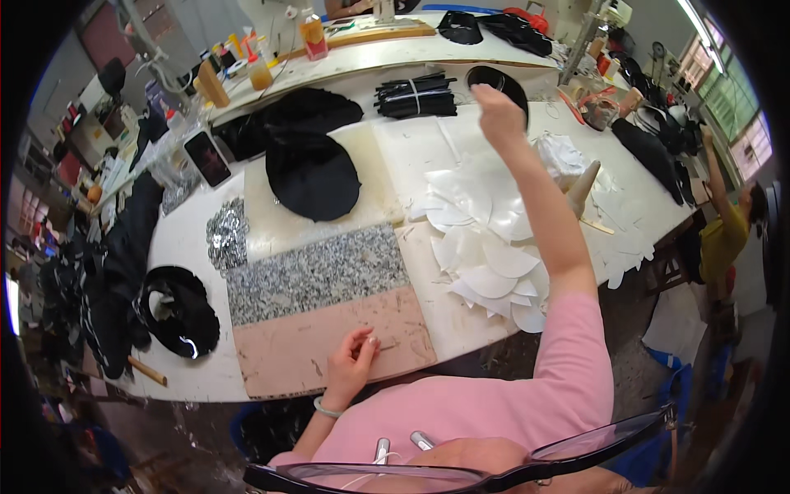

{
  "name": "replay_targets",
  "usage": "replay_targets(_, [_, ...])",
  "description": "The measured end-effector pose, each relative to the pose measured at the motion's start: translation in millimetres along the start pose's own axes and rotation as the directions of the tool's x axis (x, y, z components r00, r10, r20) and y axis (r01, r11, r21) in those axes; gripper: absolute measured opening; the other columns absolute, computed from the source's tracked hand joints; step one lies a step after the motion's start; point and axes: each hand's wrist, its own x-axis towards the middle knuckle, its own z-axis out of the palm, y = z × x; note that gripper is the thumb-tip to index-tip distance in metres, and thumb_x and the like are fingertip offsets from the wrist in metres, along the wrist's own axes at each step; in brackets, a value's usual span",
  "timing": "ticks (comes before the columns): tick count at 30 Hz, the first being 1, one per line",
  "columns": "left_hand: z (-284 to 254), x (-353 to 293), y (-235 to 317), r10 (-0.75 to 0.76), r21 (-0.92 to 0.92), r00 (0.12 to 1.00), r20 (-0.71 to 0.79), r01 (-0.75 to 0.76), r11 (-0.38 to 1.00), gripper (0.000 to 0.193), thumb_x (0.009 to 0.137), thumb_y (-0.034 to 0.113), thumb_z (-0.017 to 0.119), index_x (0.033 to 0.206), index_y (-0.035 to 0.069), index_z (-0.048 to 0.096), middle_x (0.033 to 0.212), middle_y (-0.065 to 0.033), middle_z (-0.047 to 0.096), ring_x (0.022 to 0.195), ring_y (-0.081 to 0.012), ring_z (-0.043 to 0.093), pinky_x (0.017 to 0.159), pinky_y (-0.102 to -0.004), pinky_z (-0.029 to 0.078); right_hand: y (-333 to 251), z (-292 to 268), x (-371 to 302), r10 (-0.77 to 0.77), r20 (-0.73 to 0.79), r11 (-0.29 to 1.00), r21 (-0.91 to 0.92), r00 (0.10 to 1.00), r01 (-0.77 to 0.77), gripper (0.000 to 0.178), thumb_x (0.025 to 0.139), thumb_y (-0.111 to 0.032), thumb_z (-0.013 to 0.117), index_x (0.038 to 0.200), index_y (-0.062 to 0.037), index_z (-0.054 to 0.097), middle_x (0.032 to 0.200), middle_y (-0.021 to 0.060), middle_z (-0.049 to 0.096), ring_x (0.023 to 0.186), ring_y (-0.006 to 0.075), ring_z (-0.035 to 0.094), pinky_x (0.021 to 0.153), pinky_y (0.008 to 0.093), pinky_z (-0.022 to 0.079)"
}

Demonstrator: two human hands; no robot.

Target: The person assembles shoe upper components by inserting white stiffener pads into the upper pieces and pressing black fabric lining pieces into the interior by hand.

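My left hand (352, 362) rests on the near edge of a pink slab (329, 342), fingers curled with a thin small tool pinched between them. My right hand (499, 111) is stretched far across the white table (189, 239), fingers closed, next to a round black piece (494, 81); whether it grips anything cannot be told. Below that arm lies a pile of white translucent cut shapes (485, 247). A speckled granite slab (317, 276) adjoins the pink slab. A black fabric piece (313, 173) lies on a pale board beyond.
A bundle of black strips (415, 95) and black cloth lie at the far side. A phone (207, 158), glue bottles (259, 72), and a sequin patch (226, 235) sit left. A black ring-shaped piece (177, 313) lies near left. Another person (728, 230) works at right.
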Motion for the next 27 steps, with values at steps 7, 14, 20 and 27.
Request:
replay_targets(7, [-1,2,-2,0.026,0.066,0.998,-0.062,-0.022,0.998,0.017,0.093,0.008,0.059,0.106,-0.003,0.061,0.084,-0.0088,0.068,0.074,-0.0111,0.065,0.067,-0.023,0.053,17,143,-87,0.492,0.736,0.84,-0.261,0.465,-0.476,0.047,0.09,-0.015,0.045,0.135,-0.0022,0.044,0.145,0.0131,0.036,0.137,0.0291,0.03,0.103,0.0689,0.024])
replay_targets(14, [-7,-3,-6,0.028,0.086,0.999,-0.042,-0.024,0.996,0.019,0.093,0.008,0.06,0.108,-0.003,0.061,0.085,-0.0082,0.069,0.076,-0.0109,0.065,0.069,-0.0231,0.053,7,127,-76,0.404,0.81,0.883,-0.224,0.425,-0.414,0.04,0.086,-0.019,0.057,0.121,-0.0005,0.057,0.132,0.0172,0.051,0.126,0.0327,0.045,0.098,0.0547,0.041])
replay_targets(20, [-26,-2,15,-0.066,-0.104,0.998,0.002,0.066,0.992,0.02,0.094,0.01,0.059,0.11,-0.001,0.061,0.092,-0.0071,0.068,0.087,-0.0124,0.064,0.076,-0.0249,0.052,-83,90,-44,0.125,0.689,0.969,0.069,0.714,-0.236,0.023,0.086,-0.025,0.062,0.095,-0.0035,0.068,0.103,0.0139,0.066,0.104,0.0305,0.06,0.087,0.0414,0.05])
replay_targets(27, [-151,26,38,0.356,0.374,0.773,-0.525,-0.166,0.912,0.023,0.083,0.008,0.068,0.105,0.0,0.065,0.094,-0.0067,0.068,0.086,-0.0142,0.063,0.077,-0.0296,0.05,-216,87,-48,-0.549,0.372,0.614,0.787,0.749,0.059,0.056,0.073,-0.027,0.077,0.121,-0.0038,0.059,0.134,0.0156,0.05,0.129,0.0343,0.04,0.108,0.0425,0.035])
